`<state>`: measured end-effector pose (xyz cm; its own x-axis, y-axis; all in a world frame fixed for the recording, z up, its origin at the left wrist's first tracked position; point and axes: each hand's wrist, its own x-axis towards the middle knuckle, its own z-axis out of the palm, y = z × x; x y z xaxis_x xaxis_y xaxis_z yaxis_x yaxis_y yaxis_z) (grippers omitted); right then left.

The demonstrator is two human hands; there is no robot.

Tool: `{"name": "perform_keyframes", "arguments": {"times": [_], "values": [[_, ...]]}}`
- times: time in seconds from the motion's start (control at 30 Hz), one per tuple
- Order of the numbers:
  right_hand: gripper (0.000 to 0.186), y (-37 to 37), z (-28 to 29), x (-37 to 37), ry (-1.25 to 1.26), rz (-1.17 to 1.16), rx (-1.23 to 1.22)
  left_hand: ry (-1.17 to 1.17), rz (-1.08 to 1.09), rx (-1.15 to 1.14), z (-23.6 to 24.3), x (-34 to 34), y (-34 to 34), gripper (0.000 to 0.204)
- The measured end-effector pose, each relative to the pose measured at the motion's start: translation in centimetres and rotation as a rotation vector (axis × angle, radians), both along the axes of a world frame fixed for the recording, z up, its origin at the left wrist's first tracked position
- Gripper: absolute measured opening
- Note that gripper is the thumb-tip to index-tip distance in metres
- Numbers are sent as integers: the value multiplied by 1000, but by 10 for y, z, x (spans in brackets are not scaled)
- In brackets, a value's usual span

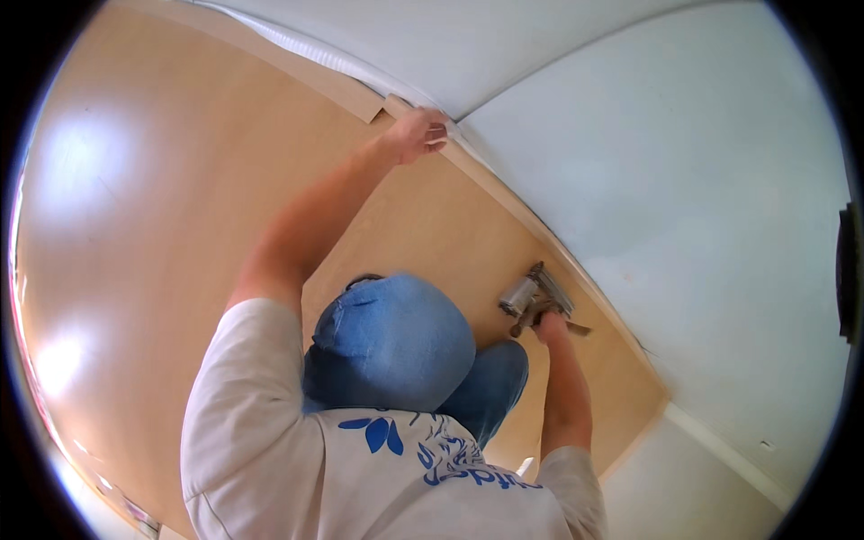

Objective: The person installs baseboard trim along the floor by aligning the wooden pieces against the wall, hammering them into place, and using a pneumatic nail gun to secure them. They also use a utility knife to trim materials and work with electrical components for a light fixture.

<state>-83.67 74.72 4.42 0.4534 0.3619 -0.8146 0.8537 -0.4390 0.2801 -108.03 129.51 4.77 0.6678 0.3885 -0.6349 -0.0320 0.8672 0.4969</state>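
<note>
My left hand [418,135] is at the corner where the floor meets the walls, its fingers curled down over a narrow wood-coloured trim strip [508,200]. That strip runs along the base of the right wall. In my right hand [552,328] is a nail gun [520,295] with a grey metal body, gripped by its handle. The nail gun is over the floor, close to the strip; whether its nose touches anything is hidden. My knees in blue jeans [396,337] are bent between my two arms.
Wood-toned flooring [198,207] spreads under me, with bright reflections at left. A wider brown strip [297,67] lies along the far edge, beside a whitish ribbed length [315,52]. A pale wall [693,198] rises at right, with a dark object [847,270] at its edge.
</note>
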Motion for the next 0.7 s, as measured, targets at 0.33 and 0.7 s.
{"name": "perform_keyframes", "arguments": {"times": [0.33, 0.7], "values": [[40, 70, 19, -81, 139, -89, 367, -265, -20, 60, 38, -12, -32, 34], [35, 68, 19, -77, 134, -59, 399, 214, -473, 973, 24, 37, -70, 43]]}}
